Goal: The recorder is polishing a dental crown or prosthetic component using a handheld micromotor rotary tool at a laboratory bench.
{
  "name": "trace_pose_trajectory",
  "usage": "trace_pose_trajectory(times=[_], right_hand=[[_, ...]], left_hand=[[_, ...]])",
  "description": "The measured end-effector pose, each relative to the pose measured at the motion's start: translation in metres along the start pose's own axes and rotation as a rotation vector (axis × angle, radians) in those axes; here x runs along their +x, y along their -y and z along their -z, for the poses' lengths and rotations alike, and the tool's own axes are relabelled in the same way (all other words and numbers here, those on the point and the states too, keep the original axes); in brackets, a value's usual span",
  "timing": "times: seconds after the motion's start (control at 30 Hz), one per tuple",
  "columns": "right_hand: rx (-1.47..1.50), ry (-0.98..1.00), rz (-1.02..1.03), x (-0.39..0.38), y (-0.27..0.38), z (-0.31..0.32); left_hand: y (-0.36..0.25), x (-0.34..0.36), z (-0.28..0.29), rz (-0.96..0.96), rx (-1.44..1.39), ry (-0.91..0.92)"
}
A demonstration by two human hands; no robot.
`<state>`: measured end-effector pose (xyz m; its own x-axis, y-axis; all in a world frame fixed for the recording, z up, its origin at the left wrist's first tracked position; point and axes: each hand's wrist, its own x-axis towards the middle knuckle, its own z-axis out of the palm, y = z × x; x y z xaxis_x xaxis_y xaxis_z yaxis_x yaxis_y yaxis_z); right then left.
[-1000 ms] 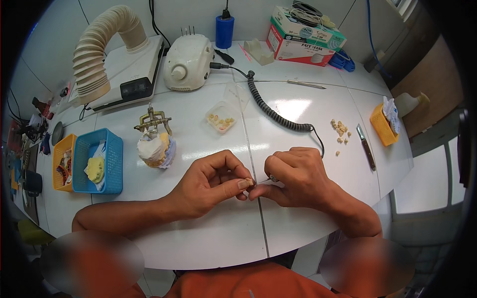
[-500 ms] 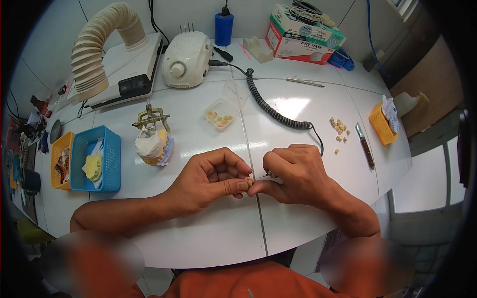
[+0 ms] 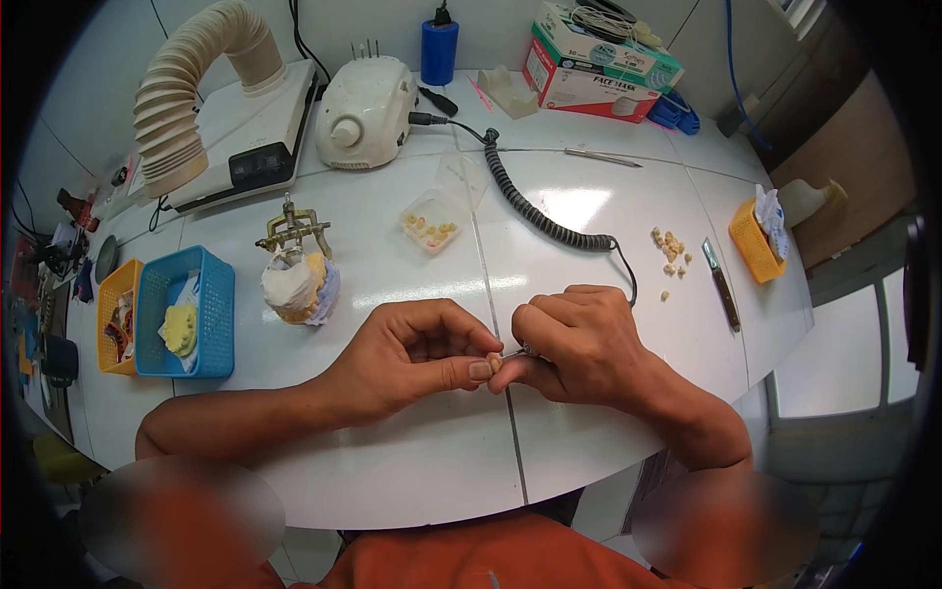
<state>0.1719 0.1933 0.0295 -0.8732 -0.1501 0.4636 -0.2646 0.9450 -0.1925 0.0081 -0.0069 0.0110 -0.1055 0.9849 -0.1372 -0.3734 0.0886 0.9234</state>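
Between the thumb and fingers of my left hand [image 3: 407,353] is a small cream-coloured tooth-shaped piece [image 3: 494,361]. My right hand [image 3: 584,344] is curled around a handpiece, whose slim metal tip [image 3: 517,351] points left and meets the piece. Most of the handpiece is hidden by the fingers. Its black coiled cord [image 3: 545,226] runs from the white control unit [image 3: 363,113] to behind that hand. My right thumb is close against my left fingertips. Beyond the hands sits a clear open box [image 3: 432,236] holding several yellowish tooth-shaped pieces.
On the left are a plaster model on a brass articulator [image 3: 299,285], a blue basket [image 3: 216,334], an orange basket [image 3: 110,314] and a hose unit [image 3: 255,128]. Loose tooth-shaped pieces [image 3: 669,245], a knife [image 3: 721,285] and another orange basket [image 3: 756,245] are at right. Mask boxes [image 3: 599,74] stand behind.
The metal tip has come against the small piece, and more of it shows between my hands. Both hands have shifted only slightly; the view has moved a little.
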Motion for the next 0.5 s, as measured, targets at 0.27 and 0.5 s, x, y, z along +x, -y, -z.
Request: trace_pose_trajectory(times=[0.27,0.5], right_hand=[[0.009,0.022,-0.01,0.0007,0.0015,0.0019],[0.007,0.049,-0.018,-0.0004,0.0039,0.0005]], left_hand=[[-0.0007,0.0006,-0.0009,0.006,-0.009,-0.021],[0.0027,0.0008,0.0008,-0.002,-0.01,-0.003]])
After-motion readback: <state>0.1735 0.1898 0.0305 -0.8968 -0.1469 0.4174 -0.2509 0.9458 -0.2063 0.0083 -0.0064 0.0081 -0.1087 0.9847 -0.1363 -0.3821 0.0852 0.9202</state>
